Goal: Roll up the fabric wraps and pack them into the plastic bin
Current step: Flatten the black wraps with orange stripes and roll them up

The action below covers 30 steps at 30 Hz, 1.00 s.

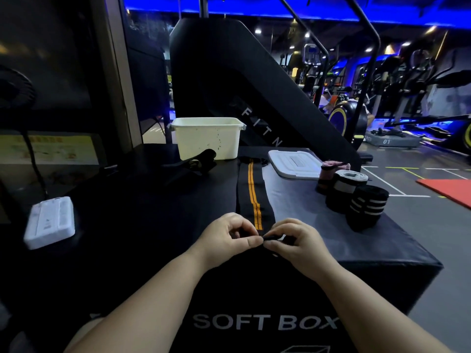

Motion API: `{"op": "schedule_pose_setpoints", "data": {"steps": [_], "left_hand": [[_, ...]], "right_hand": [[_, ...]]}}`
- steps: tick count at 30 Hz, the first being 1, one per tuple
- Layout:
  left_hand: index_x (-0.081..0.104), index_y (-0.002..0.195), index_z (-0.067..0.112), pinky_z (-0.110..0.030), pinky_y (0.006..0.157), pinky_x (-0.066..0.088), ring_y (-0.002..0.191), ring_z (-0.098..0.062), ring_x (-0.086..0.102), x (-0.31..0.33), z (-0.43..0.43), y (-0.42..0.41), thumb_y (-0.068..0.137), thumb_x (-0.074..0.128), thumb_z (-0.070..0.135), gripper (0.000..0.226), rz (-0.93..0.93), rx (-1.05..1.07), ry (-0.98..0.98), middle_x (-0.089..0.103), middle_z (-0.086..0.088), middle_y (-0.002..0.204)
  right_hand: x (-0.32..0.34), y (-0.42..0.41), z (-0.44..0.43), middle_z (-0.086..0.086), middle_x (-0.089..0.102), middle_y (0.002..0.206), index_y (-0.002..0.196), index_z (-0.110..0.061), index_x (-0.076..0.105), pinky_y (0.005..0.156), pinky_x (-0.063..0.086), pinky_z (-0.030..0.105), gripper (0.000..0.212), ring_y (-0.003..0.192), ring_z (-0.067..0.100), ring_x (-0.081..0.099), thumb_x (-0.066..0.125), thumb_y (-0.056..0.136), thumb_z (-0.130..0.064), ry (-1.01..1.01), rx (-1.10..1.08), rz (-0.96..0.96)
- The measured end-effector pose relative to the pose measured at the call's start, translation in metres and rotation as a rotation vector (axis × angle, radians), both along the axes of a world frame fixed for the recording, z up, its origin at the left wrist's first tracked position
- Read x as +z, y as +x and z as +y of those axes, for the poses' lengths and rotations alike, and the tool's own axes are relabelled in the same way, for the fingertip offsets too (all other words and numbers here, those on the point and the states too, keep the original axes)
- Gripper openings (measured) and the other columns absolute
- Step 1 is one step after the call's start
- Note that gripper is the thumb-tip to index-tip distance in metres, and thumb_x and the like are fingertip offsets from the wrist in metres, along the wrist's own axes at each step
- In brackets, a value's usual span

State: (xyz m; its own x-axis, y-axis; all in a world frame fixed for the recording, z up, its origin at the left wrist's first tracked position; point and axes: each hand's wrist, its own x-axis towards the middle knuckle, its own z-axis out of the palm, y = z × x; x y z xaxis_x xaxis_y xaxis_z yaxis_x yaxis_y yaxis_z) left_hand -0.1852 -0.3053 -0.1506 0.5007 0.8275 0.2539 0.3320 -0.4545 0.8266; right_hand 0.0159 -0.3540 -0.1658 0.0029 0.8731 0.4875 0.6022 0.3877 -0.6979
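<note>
— Where, the striped wrap (252,192)?
— Flat down the centre of the frame; near end pinched by curled fingers of left hand (230,238) and right hand (290,240).
— And the plastic bin (207,138)?
— Upper centre, upright, well apart.

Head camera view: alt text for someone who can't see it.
The left hand and right hand pinch the near end of an orange-striped black wrap on a padded box. Three rolled wraps stand at right; a white bin and lid sit behind.

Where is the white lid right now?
Head view: the white lid lies flat right of centre, behind the rolled wraps and right of the plastic bin.
</note>
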Motion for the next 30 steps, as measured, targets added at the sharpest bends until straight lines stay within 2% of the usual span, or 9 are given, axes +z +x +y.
{"op": "schedule_pose_setpoints", "data": {"steps": [3, 6, 8, 12, 15, 18, 21, 24, 30], "left_hand": [[0.07, 0.083, 0.03, -0.01, 0.066, 0.045, 0.071, 0.005, 0.057, 0.0, -0.001, -0.001, 0.079, 0.08, 0.026, 0.012, 0.017, -0.008, 0.003, 0.063, 0.01, 0.089], [0.072, 0.083, 0.027, -0.012, 0.067, 0.049, 0.073, 0.003, 0.062, -0.002, 0.0, 0.002, 0.083, 0.076, 0.028, 0.004, 0.004, 0.024, -0.024, 0.068, 0.009, 0.084], [0.073, 0.084, 0.025, -0.014, 0.066, 0.05, 0.071, 0.001, 0.063, -0.003, 0.001, 0.003, 0.085, 0.074, 0.028, 0.004, -0.023, 0.034, -0.067, 0.07, 0.008, 0.08], [0.072, 0.084, 0.023, -0.025, 0.066, 0.053, 0.069, -0.006, 0.063, -0.002, 0.005, 0.01, 0.086, 0.074, 0.029, 0.007, -0.034, 0.076, -0.124, 0.072, -0.003, 0.083], [0.068, 0.082, 0.029, -0.03, 0.066, 0.051, 0.064, -0.008, 0.061, -0.001, 0.011, 0.014, 0.086, 0.073, 0.025, 0.008, -0.052, 0.106, -0.137, 0.07, 0.0, 0.074], [0.062, 0.088, 0.028, -0.021, 0.053, 0.043, 0.053, -0.007, 0.055, 0.002, 0.014, 0.017, 0.085, 0.073, 0.025, 0.012, -0.014, 0.139, -0.147, 0.067, 0.005, 0.066], [0.061, 0.091, 0.025, -0.023, 0.052, 0.046, 0.055, -0.008, 0.056, 0.003, 0.016, 0.019, 0.083, 0.075, 0.025, 0.015, -0.016, 0.169, -0.18, 0.068, 0.003, 0.066], [0.062, 0.091, 0.025, -0.027, 0.053, 0.048, 0.058, -0.01, 0.058, 0.004, 0.018, 0.02, 0.082, 0.075, 0.023, 0.016, -0.025, 0.189, -0.21, 0.067, 0.003, 0.067], [0.068, 0.08, 0.026, -0.029, 0.07, 0.051, 0.067, -0.007, 0.061, -0.001, 0.02, 0.021, 0.085, 0.071, 0.023, 0.007, -0.016, 0.158, -0.175, 0.068, 0.008, 0.071]], "right_hand": [[0.002, 0.0, 0.0, -0.011, 0.069, 0.082, 0.076, -0.028, 0.076, 0.071, 0.047, 0.014, 0.011, 0.079, 0.002, 0.064, 0.083, 0.075, -0.019, -0.049, -0.02, 0.034], [0.004, -0.003, 0.0, -0.012, 0.068, 0.078, 0.076, -0.037, 0.071, 0.066, 0.045, 0.011, 0.017, 0.072, 0.001, 0.062, 0.08, 0.079, -0.022, -0.1, -0.044, 0.035], [0.004, -0.004, 0.0, -0.016, 0.068, 0.079, 0.078, -0.04, 0.069, 0.067, 0.048, 0.015, 0.02, 0.07, 0.001, 0.061, 0.078, 0.08, -0.022, -0.105, -0.044, 0.045], [0.002, -0.004, 0.001, -0.016, 0.065, 0.084, 0.092, -0.04, 0.062, 0.071, 0.05, 0.026, 0.025, 0.07, 0.008, 0.06, 0.075, 0.083, -0.019, -0.099, -0.04, 0.073], [0.002, -0.005, 0.002, -0.014, 0.064, 0.083, 0.091, -0.039, 0.057, 0.069, 0.047, 0.021, 0.028, 0.068, 0.004, 0.058, 0.07, 0.088, -0.015, -0.102, -0.043, 0.044], [0.002, -0.007, 0.001, -0.023, 0.065, 0.089, 0.084, -0.042, 0.062, 0.071, 0.044, 0.01, 0.033, 0.08, -0.001, 0.061, 0.07, 0.087, -0.011, -0.051, -0.045, -0.017], [0.005, -0.006, -0.001, -0.018, 0.069, 0.09, 0.087, -0.043, 0.067, 0.075, 0.048, 0.013, 0.028, 0.086, 0.0, 0.063, 0.076, 0.083, -0.017, -0.073, -0.025, -0.002], [0.006, -0.003, -0.003, -0.016, 0.064, 0.1, 0.096, -0.048, 0.063, 0.077, 0.047, 0.013, 0.041, 0.092, 0.0, 0.059, 0.084, 0.073, -0.022, -0.086, -0.01, -0.122], [0.005, -0.002, 0.006, -0.015, 0.06, 0.101, 0.101, -0.024, 0.075, 0.076, 0.042, 0.007, 0.024, 0.095, -0.003, 0.056, 0.08, 0.078, -0.019, -0.065, -0.044, -0.179]]}}
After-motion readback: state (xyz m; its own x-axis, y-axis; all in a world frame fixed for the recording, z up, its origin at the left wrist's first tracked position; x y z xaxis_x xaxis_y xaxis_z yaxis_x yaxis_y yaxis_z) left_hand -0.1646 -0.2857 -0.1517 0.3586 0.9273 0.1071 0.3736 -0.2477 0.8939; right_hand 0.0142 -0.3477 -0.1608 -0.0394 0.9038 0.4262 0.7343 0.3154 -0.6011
